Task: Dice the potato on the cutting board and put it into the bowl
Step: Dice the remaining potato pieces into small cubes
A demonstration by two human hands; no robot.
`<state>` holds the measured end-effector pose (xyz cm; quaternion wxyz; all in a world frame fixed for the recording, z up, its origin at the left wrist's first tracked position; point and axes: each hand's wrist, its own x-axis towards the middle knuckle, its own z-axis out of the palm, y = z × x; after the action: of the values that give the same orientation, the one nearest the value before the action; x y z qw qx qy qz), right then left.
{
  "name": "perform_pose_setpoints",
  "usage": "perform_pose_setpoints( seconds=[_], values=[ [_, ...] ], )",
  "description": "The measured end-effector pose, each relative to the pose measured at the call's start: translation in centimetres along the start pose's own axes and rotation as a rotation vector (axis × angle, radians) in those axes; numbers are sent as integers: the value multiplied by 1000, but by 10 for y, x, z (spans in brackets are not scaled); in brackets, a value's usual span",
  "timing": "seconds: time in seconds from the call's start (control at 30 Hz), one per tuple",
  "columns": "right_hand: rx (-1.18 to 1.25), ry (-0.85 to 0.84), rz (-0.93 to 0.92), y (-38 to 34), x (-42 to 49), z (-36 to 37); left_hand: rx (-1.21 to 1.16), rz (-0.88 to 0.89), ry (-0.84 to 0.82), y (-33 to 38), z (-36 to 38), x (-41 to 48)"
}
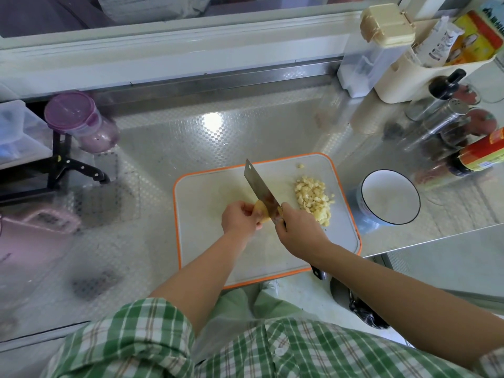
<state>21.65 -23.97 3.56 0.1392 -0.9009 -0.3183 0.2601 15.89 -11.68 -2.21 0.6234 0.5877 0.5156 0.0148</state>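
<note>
A white cutting board [207,192] with an orange rim lies on the steel counter. My left hand [240,218] holds a yellow piece of potato [261,211] down on the board, fingers curled over it. My right hand [297,231] grips the handle of a cleaver [259,186], whose blade stands against the right side of the potato piece. A heap of diced potato [313,199] lies on the board's right part, with one stray bit further back. The white bowl [390,196] with a dark rim stands just right of the board and looks empty.
Bottles, a metal shaker [441,118] and a red-labelled jar [482,154] crowd the counter behind the bowl. A cream holder with packets stands at the back right. A purple-lidded jar [79,118] and a black-handled knife [81,170] sit at the left.
</note>
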Motion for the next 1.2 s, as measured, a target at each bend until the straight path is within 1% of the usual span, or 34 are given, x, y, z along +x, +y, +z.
perform_pose_setpoints(
  seconds=[0.17,0.33,0.5,0.63,0.73,0.87,1.2],
  values=[
    [17,13,28,5,4,24,24,40,-42,-2,-3,1],
    [42,37,52,12,1,40,6,36,-39,-2,-4,-2],
    [103,76,19,11,6,21,-33,5,-51,-4,-5,0],
    [113,127,-58,4,1,-3,-50,-7,-25,-4,-4,1],
    [83,103,-78,2,-6,-10,-61,-6,-13,-5,-3,2],
    [47,56,-42,0,-10,-7,-59,-28,-3,-4,-3,2],
    [15,44,-5,0,-16,-1,-20,0,-7,-2,-4,1]
  ],
)
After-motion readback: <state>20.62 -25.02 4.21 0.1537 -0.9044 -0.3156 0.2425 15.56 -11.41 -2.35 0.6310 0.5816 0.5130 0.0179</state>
